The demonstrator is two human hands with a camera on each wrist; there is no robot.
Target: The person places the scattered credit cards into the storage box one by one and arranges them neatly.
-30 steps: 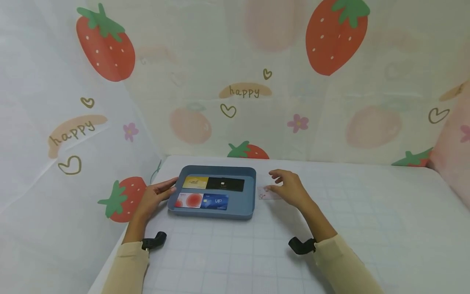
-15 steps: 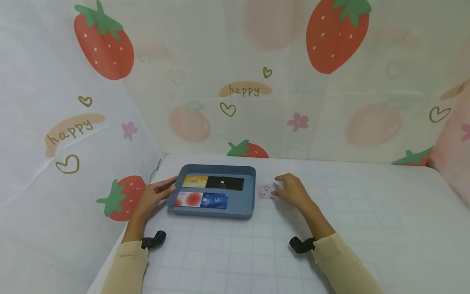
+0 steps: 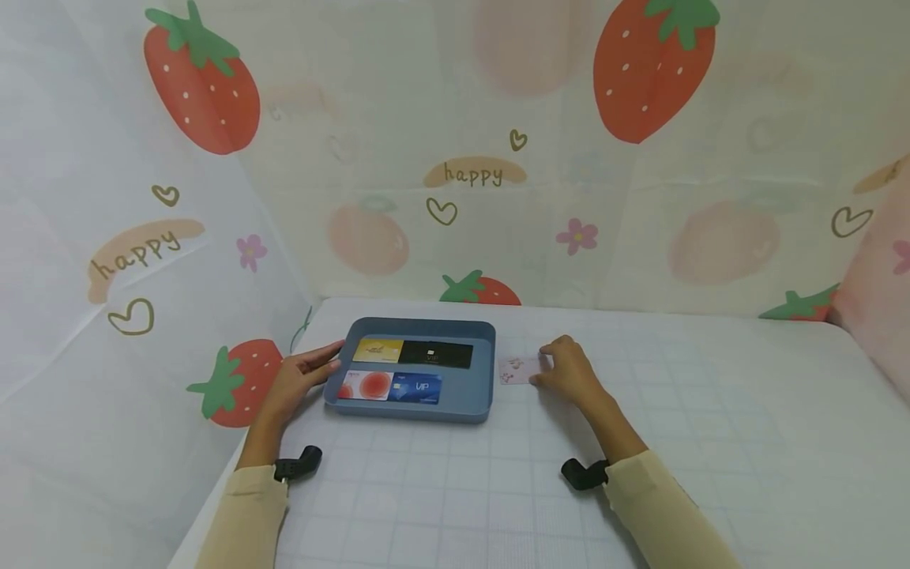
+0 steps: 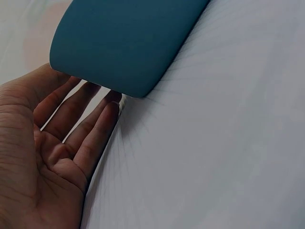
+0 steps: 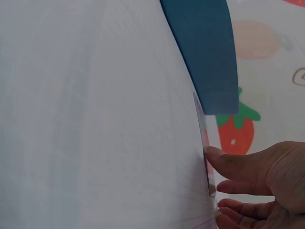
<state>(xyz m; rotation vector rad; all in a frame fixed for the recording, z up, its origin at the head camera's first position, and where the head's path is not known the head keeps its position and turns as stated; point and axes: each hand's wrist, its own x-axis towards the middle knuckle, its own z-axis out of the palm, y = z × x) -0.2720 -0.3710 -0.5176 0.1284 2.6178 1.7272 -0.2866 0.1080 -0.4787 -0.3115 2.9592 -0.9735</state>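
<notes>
A shallow blue tray [image 3: 465,395] lies on the table with several cards in it. The yellow card [image 3: 377,350] and black card [image 3: 436,356] form the back row; in front of them are the white card with red circles [image 3: 366,386] and the blue VIP card [image 3: 417,388]. My left hand [image 3: 298,383] rests its extended fingers at the tray's left wall. To the right of the tray, a pale pink patterned card [image 3: 515,370] lies flat on the table. My right hand [image 3: 571,373] spans its right end, thumb [image 5: 214,153] at the near edge and forefinger at the far edge.
White cloth with a faint grid covers the table [image 3: 455,498]. Behind and to the left stands a strawberry-printed curtain [image 3: 469,95]. A black wrist camera [image 3: 584,474] sits on the right wrist, and another black camera [image 3: 298,465] on the left.
My right hand has shifted slightly right over the pink card, and its thumb and forefinger have come down to the card's edges. My left hand and the tray stay put.
</notes>
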